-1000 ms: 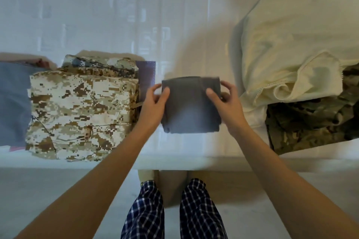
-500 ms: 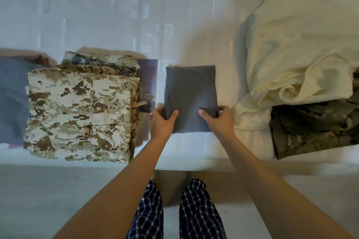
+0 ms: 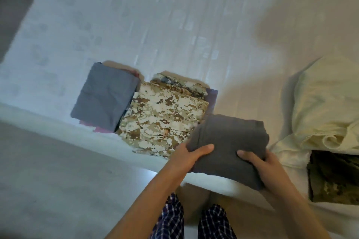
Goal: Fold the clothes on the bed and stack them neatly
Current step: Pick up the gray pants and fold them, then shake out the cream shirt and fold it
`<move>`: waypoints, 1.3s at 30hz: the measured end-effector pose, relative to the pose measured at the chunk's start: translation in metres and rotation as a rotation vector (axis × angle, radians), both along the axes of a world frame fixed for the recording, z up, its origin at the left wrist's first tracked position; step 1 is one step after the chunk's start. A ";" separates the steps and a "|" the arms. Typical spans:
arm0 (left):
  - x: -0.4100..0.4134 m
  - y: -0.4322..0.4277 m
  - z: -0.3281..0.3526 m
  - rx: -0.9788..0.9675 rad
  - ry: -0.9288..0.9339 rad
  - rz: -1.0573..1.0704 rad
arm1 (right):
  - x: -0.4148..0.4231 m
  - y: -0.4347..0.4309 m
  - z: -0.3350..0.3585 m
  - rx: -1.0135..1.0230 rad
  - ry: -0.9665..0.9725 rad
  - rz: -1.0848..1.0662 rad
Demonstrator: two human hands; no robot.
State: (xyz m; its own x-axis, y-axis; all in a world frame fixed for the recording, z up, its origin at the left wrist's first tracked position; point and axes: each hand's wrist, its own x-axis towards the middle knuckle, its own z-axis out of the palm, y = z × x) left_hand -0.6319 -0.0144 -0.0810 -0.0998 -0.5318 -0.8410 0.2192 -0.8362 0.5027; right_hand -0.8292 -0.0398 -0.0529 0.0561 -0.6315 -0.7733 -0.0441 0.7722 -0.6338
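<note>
Folded dark grey garment (image 3: 231, 141): thick, roughly square bundle, held in both hands over the near edge of the bed (image 3: 174, 25). Its near part overhangs that edge. Its far left corner covers the near right corner of the tan camouflage stack (image 3: 161, 120). Whether its underside touches the mattress cannot be told.

Left hand (image 3: 187, 154): grips the bundle's near left edge, thumb laid flat on top, the other fingers hidden underneath.

Right hand (image 3: 261, 163): grips the near right edge, thumb pressed on top, the other fingers hidden behind the edge.

Tan camouflage stack: folded flat, several layers, lying near the bed's front edge, left of the held bundle. A darker camouflage piece shows at its far side.

Purple cloth (image 3: 212, 99): narrow strip showing along the stack's right side.

Lighter grey folded garment (image 3: 104, 99): lies just left of the camouflage stack, touching it, tilted slightly.

Pink cloth (image 3: 101, 129): edges showing from beneath the lighter grey garment.

Cream fabric heap (image 3: 326, 106): loose, unfolded, on the right side of the bed.

Dark green camouflage garment (image 3: 334, 178): unfolded, partly under the cream heap, at the right front edge.

Checked trousers (image 3: 171, 217): the person's legs, standing at the bedside on the floor (image 3: 48, 170).
</note>
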 end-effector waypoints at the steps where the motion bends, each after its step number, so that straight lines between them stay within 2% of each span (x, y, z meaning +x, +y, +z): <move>1: 0.025 0.003 0.015 -0.041 -0.020 0.019 | 0.024 0.000 0.013 -0.036 -0.045 -0.002; 4: 0.108 0.008 0.046 -0.191 -0.127 0.097 | 0.106 -0.005 0.025 -0.043 -0.140 0.053; 9: 0.245 -0.018 0.047 -0.274 -0.435 0.172 | 0.255 -0.043 0.018 -0.129 -0.120 0.194; 13: 0.332 -0.047 0.037 -0.364 -0.442 0.137 | 0.335 -0.072 -0.004 -0.227 -0.136 0.195; 17: 0.378 -0.056 -0.024 -0.242 -0.524 0.068 | 0.384 -0.071 -0.069 -0.123 -0.098 0.174; 21: 0.386 -0.039 -0.106 -0.027 -0.739 -0.003 | 0.414 -0.055 -0.133 0.158 0.118 0.417; 24: 0.384 -0.030 -0.129 -0.060 -0.849 0.000 | 0.422 -0.057 -0.151 0.184 0.226 0.502; 27: 0.382 -0.029 -0.126 -0.095 -1.034 -0.081 | 0.424 -0.056 -0.148 0.194 0.257 0.579; 30: 0.372 -0.024 -0.111 -0.088 -1.238 -0.178 | 0.417 -0.041 -0.123 0.013 0.271 0.573; 32: 0.353 -0.017 -0.097 -0.148 -1.363 -0.178 | 0.392 -0.027 -0.094 -0.154 0.176 0.496; 34: 0.322 -0.013 -0.079 -0.251 -1.374 -0.184 | 0.344 -0.019 -0.065 -0.216 0.055 0.466; 36: 0.274 -0.008 -0.060 -0.330 -1.285 -0.246 | 0.276 -0.012 -0.043 -0.228 0.008 0.463; 39: 0.177 -0.004 -0.035 -0.452 -1.144 -0.352 | 0.156 -0.006 -0.023 -0.174 0.133 0.369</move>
